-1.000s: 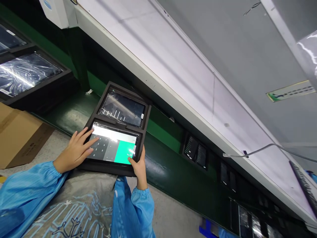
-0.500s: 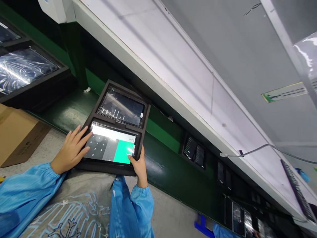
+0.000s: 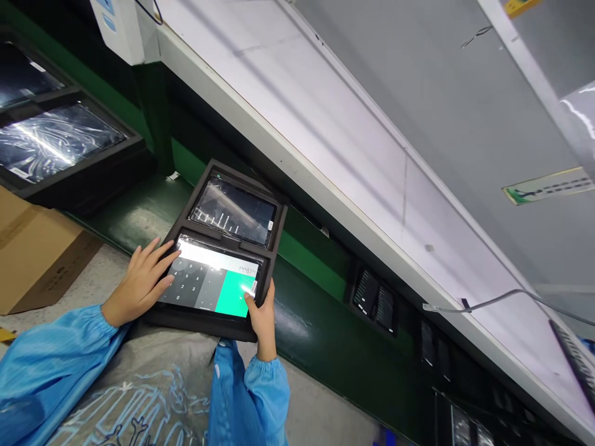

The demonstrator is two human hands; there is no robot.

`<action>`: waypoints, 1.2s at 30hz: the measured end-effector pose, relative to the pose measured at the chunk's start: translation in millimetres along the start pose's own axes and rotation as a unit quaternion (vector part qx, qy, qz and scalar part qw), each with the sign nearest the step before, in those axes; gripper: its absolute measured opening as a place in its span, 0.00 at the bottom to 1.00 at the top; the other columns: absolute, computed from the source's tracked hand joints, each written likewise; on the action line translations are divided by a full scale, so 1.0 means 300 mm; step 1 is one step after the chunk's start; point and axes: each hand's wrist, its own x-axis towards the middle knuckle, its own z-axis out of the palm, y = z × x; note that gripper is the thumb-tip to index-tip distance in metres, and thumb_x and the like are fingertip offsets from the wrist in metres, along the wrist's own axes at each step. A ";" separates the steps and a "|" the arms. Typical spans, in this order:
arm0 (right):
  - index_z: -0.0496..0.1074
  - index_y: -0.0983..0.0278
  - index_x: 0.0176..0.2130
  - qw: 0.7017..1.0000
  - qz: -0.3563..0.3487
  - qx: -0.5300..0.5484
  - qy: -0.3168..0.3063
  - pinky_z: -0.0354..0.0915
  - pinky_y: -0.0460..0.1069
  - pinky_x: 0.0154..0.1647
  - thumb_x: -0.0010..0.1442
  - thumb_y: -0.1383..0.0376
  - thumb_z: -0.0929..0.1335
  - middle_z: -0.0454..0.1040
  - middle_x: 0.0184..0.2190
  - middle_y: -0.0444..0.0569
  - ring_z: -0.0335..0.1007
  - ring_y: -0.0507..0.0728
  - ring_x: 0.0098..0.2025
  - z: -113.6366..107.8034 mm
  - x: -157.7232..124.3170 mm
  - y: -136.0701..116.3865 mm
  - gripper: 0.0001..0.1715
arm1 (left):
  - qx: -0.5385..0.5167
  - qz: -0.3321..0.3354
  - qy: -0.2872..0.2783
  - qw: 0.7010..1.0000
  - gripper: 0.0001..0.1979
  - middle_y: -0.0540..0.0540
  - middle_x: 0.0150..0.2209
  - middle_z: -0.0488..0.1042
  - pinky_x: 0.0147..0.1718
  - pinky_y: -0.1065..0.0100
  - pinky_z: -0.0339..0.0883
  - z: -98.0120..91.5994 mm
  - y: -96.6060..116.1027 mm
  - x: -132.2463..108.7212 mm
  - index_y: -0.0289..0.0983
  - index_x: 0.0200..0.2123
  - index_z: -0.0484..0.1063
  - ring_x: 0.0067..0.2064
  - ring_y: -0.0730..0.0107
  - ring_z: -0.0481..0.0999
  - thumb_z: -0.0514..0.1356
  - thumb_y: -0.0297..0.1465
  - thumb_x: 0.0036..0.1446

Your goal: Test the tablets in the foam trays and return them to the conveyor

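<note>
A black foam tray (image 3: pixel 277 244) holds two tablets, tilted over the edge of a green bench. The nearer tablet (image 3: pixel 189 288) shows a calculator with number keys, a green panel and digits in its white display. The farther tablet (image 3: pixel 237 207) has a dark screen with a short list of text. My left hand (image 3: pixel 139 282) lies with fingers spread over the left side of the nearer tablet, fingertips at the screen's edge. At the tray's right side, my right hand (image 3: pixel 263 319) grips the rim, its thumb over the green panel; its other fingers are mostly hidden.
Another foam tray (image 3: pixel 134 147) with film-covered tablets stands at the left. Below it is a cardboard box (image 3: pixel 39 251). The green bench (image 3: pixel 316 328) runs to the lower right, bearing more dark devices (image 3: pixel 374 300). A white shelf (image 3: pixel 297 142) overhangs it.
The digits on the calculator display are different and more of them show. Both hands keep nearly the same hold on the tray and tablet. The whole view has shifted slightly.
</note>
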 end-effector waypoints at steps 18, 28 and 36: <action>0.68 0.62 0.60 0.976 -0.137 -0.101 0.136 0.51 0.67 0.71 0.69 0.55 0.62 0.61 0.68 0.59 0.53 0.66 0.71 0.072 -0.099 -0.061 0.25 | 0.059 -0.041 -0.033 0.997 0.32 0.37 0.73 0.48 0.66 0.29 0.38 0.016 -0.001 0.368 0.42 0.67 0.64 0.75 0.41 0.36 0.38 0.49 0.70; 0.72 0.58 0.58 0.955 -0.250 -0.155 0.042 0.51 0.70 0.71 0.69 0.62 0.63 0.66 0.65 0.54 0.50 0.66 0.73 0.156 -0.141 -0.117 0.20 | 0.069 -0.039 -0.035 0.996 0.29 0.43 0.75 0.41 0.66 0.28 0.38 0.018 0.011 0.377 0.46 0.68 0.61 0.75 0.43 0.35 0.39 0.47 0.71; 0.72 0.58 0.59 0.900 -0.333 -0.233 -0.157 0.47 0.74 0.70 0.64 0.65 0.66 0.62 0.69 0.54 0.43 0.69 0.75 0.275 -0.148 -0.196 0.24 | 0.056 -0.042 -0.021 0.997 0.29 0.41 0.75 0.41 0.67 0.30 0.38 0.031 -0.009 0.378 0.43 0.68 0.60 0.75 0.44 0.35 0.41 0.46 0.71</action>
